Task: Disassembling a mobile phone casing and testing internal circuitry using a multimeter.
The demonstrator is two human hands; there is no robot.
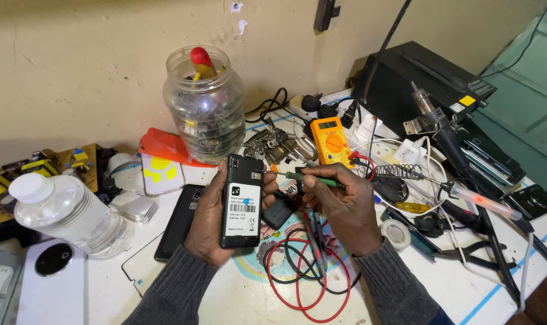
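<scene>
Left hand (210, 225) fingers wrapped around phone (241, 201); right hand (339, 201) pinches screwdriver (312, 179).

Left hand (210, 222) gripping phone (242, 201) (back open), right hand (345, 204) holding screwdriver (306, 178)

Background: a scuffed beige plaster wall (93, 54) with chipped paint rises behind a white desk (237, 295) edged in blue tape; a teal panelled door (532, 78) stands at right.
</scene>
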